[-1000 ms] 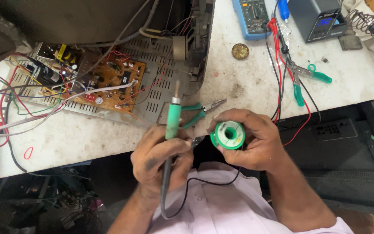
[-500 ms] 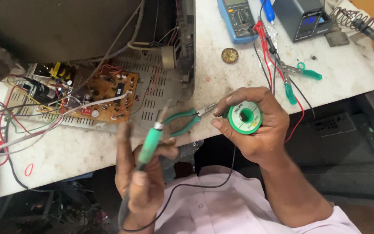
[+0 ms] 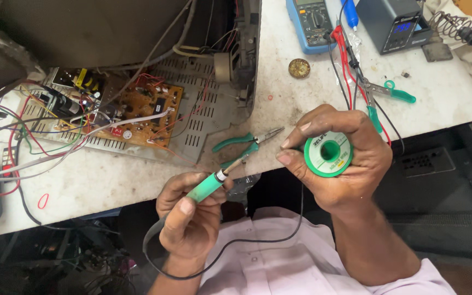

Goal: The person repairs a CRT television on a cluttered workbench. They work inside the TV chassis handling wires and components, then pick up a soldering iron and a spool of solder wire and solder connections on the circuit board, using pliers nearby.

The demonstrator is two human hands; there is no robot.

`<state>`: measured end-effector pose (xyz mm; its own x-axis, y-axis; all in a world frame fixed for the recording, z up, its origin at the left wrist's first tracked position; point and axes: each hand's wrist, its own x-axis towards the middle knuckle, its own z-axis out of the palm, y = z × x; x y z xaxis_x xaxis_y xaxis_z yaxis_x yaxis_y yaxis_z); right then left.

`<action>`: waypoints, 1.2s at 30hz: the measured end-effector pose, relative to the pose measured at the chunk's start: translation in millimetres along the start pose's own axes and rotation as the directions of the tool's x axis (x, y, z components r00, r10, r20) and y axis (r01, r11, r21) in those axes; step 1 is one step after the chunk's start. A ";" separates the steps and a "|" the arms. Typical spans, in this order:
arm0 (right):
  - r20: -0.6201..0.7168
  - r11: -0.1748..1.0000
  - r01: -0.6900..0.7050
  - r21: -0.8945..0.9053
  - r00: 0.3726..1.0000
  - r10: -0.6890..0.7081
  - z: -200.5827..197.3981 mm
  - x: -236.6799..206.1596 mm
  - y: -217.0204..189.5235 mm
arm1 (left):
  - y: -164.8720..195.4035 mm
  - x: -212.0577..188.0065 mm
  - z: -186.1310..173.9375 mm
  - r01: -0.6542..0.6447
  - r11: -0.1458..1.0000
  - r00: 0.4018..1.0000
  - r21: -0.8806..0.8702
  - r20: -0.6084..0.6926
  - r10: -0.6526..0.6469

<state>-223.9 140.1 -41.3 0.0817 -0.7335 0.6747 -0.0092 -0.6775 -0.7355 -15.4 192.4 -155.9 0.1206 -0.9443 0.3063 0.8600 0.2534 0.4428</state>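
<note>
left hand (image 3: pixel 192 218): fist closed around soldering iron (image 3: pixel 214 183), tip toward pliers (image 3: pixel 244 143)
right hand (image 3: pixel 340 158): fingers wrapped around solder spool (image 3: pixel 329 154)

Bench (image 3: pixel 137 186) w/ pliers (image 3: pixel 241 145), multimeter (image 3: pixel 312 22)

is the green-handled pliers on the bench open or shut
Shut: the green-handled pliers lie flat on the bench with the tips together, though the handles spread apart, beyond the soldering iron.

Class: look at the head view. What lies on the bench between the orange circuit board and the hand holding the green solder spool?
In the head view, green-handled pliers lie on the bench between the circuit board and the right hand holding the solder spool.
</note>
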 end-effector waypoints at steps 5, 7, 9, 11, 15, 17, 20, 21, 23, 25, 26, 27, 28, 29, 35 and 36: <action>0.014 1.000 -0.001 -0.002 1.000 0.001 1.2 -0.1 -2.0 | -1.7 1.3 4.6 0.019 1.000 0.999 -0.016 -0.031 -0.019; 0.020 1.000 0.006 -0.005 1.000 -0.006 1.1 -0.3 -1.6 | -2.6 1.9 5.8 0.023 1.000 0.999 0.005 -0.034 -0.023; 0.026 1.000 0.018 -0.013 1.000 -0.017 1.3 -0.3 -0.3 | -3.2 1.7 6.7 0.031 0.999 0.999 0.006 -0.033 -0.031; 0.025 1.000 0.017 -0.013 1.000 -0.017 1.6 -0.8 0.4 | -3.2 1.2 7.2 0.044 0.999 0.999 -0.014 -0.027 -0.044; 0.021 1.000 0.013 0.007 1.000 -0.013 1.6 -0.9 1.7 | -2.8 1.0 7.8 0.050 0.998 0.998 -0.023 -0.027 -0.051; 0.017 1.000 0.010 0.011 1.000 -0.010 1.6 -0.8 2.3 | -2.7 1.5 8.2 0.055 0.998 0.998 -0.026 -0.032 -0.056; 0.010 1.000 0.000 0.012 1.000 0.000 1.3 -1.3 2.2 | -2.6 1.8 9.0 0.043 0.999 0.999 -0.005 -0.023 -0.043; 0.008 1.000 -0.001 0.016 1.000 0.001 1.0 -1.3 2.2 | -2.5 1.8 9.2 0.042 0.999 0.999 -0.004 -0.028 -0.042; 0.006 1.000 0.000 0.028 1.000 0.000 0.5 -1.3 2.2 | -2.4 1.6 9.5 0.039 0.999 0.998 -0.003 -0.040 -0.039; 0.003 0.999 -0.005 0.039 1.000 0.004 0.5 -1.8 1.8 | -2.4 1.9 9.2 0.042 0.999 0.998 -0.004 -0.047 -0.043; -0.001 0.999 -0.011 0.041 1.000 0.011 0.7 -2.6 1.1 | -2.5 2.2 9.0 0.044 0.999 0.998 -0.004 -0.051 -0.045; -0.002 0.999 -0.014 0.037 1.000 0.014 0.9 -2.7 1.1 | -2.6 2.3 8.8 0.042 0.999 0.998 -0.005 -0.050 -0.042; -0.002 0.999 -0.017 0.034 1.000 0.017 1.2 -2.9 0.9 | -2.9 2.7 8.7 0.039 0.999 0.998 -0.007 -0.048 -0.040; 0.001 1.000 -0.018 0.025 1.000 0.018 1.5 -3.0 1.0 | -3.1 2.7 8.6 0.037 0.999 0.998 -0.008 -0.046 -0.037; -0.008 0.999 -0.033 0.010 0.999 0.033 2.5 -3.2 1.9 | -4.6 2.8 9.4 0.025 1.000 0.998 -0.006 -0.051 -0.025; -0.008 0.999 -0.032 0.013 0.999 0.032 2.5 -3.3 2.3 | -4.4 3.0 9.4 0.025 1.000 0.999 -0.009 -0.046 -0.025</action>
<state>-221.7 141.1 -45.5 0.0731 -0.7555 0.6510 0.0007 -0.6527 -0.7576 -23.5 190.4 -149.0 0.1219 -0.9590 0.2557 0.8670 0.2283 0.4429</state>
